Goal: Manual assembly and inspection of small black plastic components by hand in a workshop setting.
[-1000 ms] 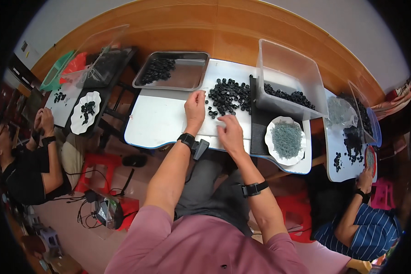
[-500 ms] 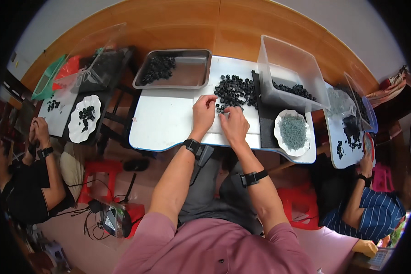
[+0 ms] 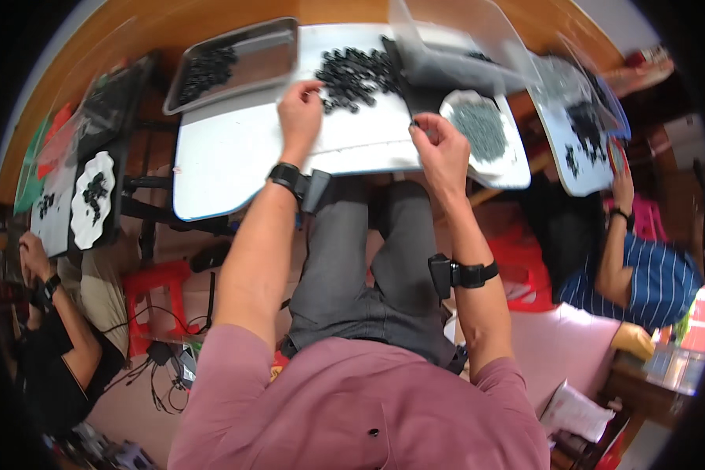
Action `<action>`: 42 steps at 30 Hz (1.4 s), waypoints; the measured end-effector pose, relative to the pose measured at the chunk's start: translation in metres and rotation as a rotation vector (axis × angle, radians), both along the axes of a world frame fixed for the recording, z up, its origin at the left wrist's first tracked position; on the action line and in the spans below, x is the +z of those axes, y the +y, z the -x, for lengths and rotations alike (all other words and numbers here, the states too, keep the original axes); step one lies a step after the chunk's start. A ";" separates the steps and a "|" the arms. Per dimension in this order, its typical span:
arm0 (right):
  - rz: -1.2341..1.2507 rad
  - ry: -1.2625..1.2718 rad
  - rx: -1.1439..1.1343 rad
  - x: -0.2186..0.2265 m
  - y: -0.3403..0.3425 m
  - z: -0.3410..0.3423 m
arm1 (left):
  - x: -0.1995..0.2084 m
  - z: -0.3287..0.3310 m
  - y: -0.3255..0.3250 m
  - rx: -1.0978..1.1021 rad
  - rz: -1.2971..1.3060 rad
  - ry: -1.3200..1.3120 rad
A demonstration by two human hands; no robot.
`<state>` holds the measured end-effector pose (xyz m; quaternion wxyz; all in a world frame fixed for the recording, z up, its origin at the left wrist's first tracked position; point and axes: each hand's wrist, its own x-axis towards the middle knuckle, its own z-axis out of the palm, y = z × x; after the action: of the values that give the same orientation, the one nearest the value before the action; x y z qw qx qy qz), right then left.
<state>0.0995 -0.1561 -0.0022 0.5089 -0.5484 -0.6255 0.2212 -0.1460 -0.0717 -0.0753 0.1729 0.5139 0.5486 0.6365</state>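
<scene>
While the right hand [image 3: 446, 157] pinches a black piece [image 3: 415, 124], left hand [image 3: 299, 121] half-curled; its hold unclear

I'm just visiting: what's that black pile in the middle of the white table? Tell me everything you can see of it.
The pile is a loose heap of many small, black, slightly shiny pieces, perhaps plastic; blur hides their exact shape. It lies directly on the white table, crowded at the middle, with a few stragglers toward the person. A dark mat borders it on the right. The left hand is at its left edge, whether touching is unclear.
</scene>
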 end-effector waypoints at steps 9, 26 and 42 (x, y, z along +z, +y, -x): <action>0.005 0.078 -0.051 0.022 -0.084 -0.080 | -0.005 0.002 0.005 -0.039 0.060 0.039; -0.265 0.073 -0.134 0.128 -0.165 -0.123 | -0.002 0.002 -0.002 -0.223 0.157 -0.045; -0.547 0.139 -0.159 0.188 -0.169 -0.163 | -0.003 0.005 -0.005 -0.255 0.154 -0.107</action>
<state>0.2621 -0.3247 0.1857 0.6951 -0.4217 -0.5807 0.0408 -0.1509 -0.0771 -0.0779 0.3200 0.5301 0.5159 0.5919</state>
